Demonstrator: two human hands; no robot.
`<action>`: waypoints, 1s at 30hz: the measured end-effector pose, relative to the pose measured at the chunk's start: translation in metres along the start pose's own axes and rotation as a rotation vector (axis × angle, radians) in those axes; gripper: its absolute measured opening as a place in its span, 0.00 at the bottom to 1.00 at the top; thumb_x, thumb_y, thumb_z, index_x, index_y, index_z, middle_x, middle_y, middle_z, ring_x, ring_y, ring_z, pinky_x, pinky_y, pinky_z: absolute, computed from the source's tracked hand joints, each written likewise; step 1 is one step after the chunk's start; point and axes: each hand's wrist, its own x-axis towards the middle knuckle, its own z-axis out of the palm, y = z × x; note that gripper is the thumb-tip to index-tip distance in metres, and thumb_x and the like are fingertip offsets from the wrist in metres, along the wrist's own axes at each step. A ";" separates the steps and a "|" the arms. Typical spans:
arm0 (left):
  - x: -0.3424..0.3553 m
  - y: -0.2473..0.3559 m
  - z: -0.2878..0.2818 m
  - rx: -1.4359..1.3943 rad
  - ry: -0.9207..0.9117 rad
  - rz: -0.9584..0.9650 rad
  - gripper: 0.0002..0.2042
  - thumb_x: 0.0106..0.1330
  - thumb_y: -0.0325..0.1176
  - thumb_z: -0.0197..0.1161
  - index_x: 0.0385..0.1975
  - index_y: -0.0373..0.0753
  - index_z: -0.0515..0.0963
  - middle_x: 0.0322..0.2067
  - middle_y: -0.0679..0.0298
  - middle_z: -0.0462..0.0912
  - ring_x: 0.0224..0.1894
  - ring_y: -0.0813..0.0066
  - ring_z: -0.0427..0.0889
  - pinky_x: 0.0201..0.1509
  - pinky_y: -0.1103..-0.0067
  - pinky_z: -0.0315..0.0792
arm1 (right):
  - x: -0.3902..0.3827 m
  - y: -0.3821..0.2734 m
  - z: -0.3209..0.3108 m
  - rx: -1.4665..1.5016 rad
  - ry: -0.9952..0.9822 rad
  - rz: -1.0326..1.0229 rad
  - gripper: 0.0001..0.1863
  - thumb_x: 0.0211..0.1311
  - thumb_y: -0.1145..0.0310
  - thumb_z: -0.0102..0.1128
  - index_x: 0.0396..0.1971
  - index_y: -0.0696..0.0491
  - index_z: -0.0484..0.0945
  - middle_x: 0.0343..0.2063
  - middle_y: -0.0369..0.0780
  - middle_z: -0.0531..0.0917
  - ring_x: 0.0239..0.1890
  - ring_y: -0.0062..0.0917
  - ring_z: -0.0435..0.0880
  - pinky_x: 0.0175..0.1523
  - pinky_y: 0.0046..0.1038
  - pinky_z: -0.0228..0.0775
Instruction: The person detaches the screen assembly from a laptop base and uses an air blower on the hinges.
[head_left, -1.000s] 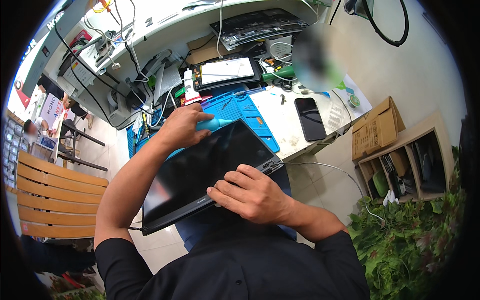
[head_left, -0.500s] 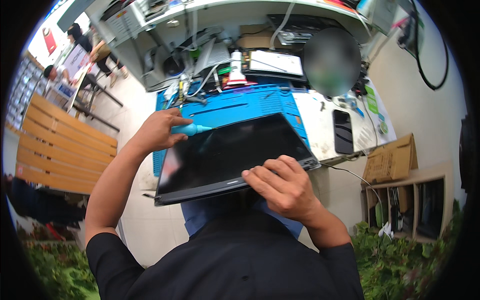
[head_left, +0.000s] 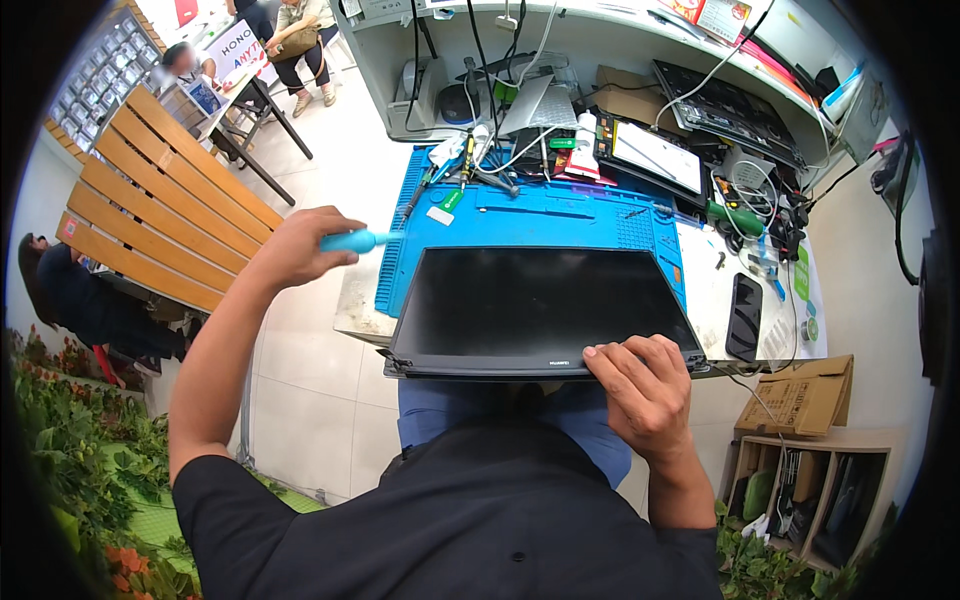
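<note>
Two bare hands flank a laptop display assembly (head_left: 535, 305), seen from above. At left, the left hand (head_left: 300, 248) reaches forward past the left edge of the tabletop (head_left: 357, 308), elbow bent outward; its fingers are closed around a light-blue squeeze bulb (head_left: 348, 242), nozzle pointing right over the left margin of the blue repair mat (head_left: 560, 225). At centre, the display assembly lies face up, its far edge over the mat and its near edge projecting beyond the tabletop above the person's lap. At right, the right hand (head_left: 645, 388) rises from a bent elbow, fingers slightly spread and curled over the right part of the lower bezel.

Compared with half a second earlier, the bulb has withdrawn from the display's upper left corner and stands clear of it; the right hand remains on the bezel, and the display, formerly slanted in view, appears nearly level.

The nozzle tip blends with the mat. The right thumb is hidden, so whether that hand pinches the bezel cannot be told; the display's underside is also concealed.
</note>
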 end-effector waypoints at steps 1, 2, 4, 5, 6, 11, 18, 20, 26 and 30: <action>-0.005 -0.012 0.007 -0.303 0.068 -0.043 0.27 0.65 0.37 0.78 0.64 0.39 0.82 0.46 0.56 0.88 0.50 0.62 0.87 0.59 0.67 0.78 | -0.001 -0.001 0.000 0.001 0.000 0.002 0.21 0.51 0.81 0.67 0.48 0.55 0.89 0.38 0.37 0.87 0.42 0.32 0.83 0.52 0.39 0.75; -0.015 -0.029 0.020 -0.602 0.138 -0.093 0.29 0.67 0.38 0.77 0.67 0.36 0.79 0.47 0.55 0.88 0.51 0.63 0.87 0.61 0.67 0.78 | -0.003 -0.002 0.001 0.009 0.004 0.000 0.21 0.51 0.81 0.67 0.48 0.54 0.89 0.38 0.36 0.86 0.42 0.31 0.83 0.51 0.39 0.74; -0.026 -0.041 0.046 -0.993 0.237 -0.141 0.30 0.71 0.39 0.74 0.68 0.32 0.74 0.49 0.53 0.87 0.54 0.64 0.87 0.65 0.68 0.78 | -0.007 -0.004 0.002 0.014 0.008 0.005 0.21 0.51 0.81 0.67 0.48 0.54 0.89 0.36 0.35 0.84 0.41 0.31 0.81 0.51 0.39 0.73; -0.033 -0.040 0.059 -1.084 0.267 -0.142 0.29 0.72 0.39 0.73 0.68 0.31 0.73 0.50 0.52 0.86 0.55 0.65 0.86 0.67 0.67 0.77 | -0.009 -0.005 0.003 0.004 0.004 0.005 0.21 0.50 0.81 0.67 0.48 0.53 0.89 0.36 0.35 0.83 0.41 0.30 0.80 0.51 0.39 0.72; -0.041 -0.033 0.068 -1.178 0.296 -0.145 0.28 0.74 0.39 0.71 0.67 0.30 0.72 0.52 0.52 0.86 0.57 0.65 0.86 0.68 0.66 0.77 | -0.011 -0.006 0.004 -0.006 -0.004 0.007 0.22 0.50 0.81 0.67 0.47 0.53 0.89 0.35 0.34 0.82 0.41 0.30 0.80 0.51 0.39 0.72; -0.067 0.029 0.115 -1.606 0.360 -0.141 0.21 0.66 0.32 0.62 0.58 0.34 0.73 0.39 0.60 0.78 0.39 0.68 0.82 0.47 0.72 0.77 | -0.025 -0.010 0.009 -0.039 -0.008 0.009 0.22 0.50 0.80 0.67 0.47 0.51 0.90 0.34 0.33 0.81 0.40 0.28 0.79 0.51 0.38 0.70; -0.091 0.088 0.163 -1.465 0.478 -0.265 0.12 0.69 0.33 0.70 0.44 0.37 0.75 0.33 0.64 0.79 0.29 0.75 0.79 0.34 0.77 0.74 | -0.046 -0.011 0.022 -0.014 -0.023 0.001 0.22 0.50 0.80 0.67 0.47 0.51 0.90 0.35 0.33 0.81 0.40 0.28 0.80 0.52 0.38 0.69; -0.091 0.092 0.163 -1.408 0.471 -0.309 0.11 0.71 0.33 0.70 0.43 0.38 0.75 0.32 0.64 0.80 0.28 0.76 0.80 0.35 0.77 0.75 | -0.053 -0.011 0.027 0.001 -0.033 -0.003 0.21 0.50 0.80 0.67 0.47 0.51 0.90 0.35 0.33 0.82 0.39 0.28 0.80 0.52 0.38 0.69; -0.094 0.098 0.167 -1.349 0.384 -0.403 0.10 0.69 0.29 0.74 0.41 0.37 0.77 0.33 0.64 0.86 0.33 0.78 0.83 0.40 0.77 0.78 | -0.071 -0.010 0.043 0.026 -0.046 -0.001 0.21 0.50 0.80 0.68 0.47 0.51 0.90 0.35 0.34 0.82 0.40 0.29 0.81 0.51 0.38 0.69; -0.096 0.108 0.184 -1.475 0.485 -0.444 0.13 0.64 0.20 0.72 0.43 0.37 0.76 0.39 0.61 0.87 0.40 0.75 0.85 0.47 0.76 0.79 | -0.084 -0.011 0.051 -0.015 -0.024 0.037 0.21 0.51 0.80 0.68 0.47 0.49 0.90 0.36 0.33 0.82 0.42 0.28 0.80 0.55 0.39 0.70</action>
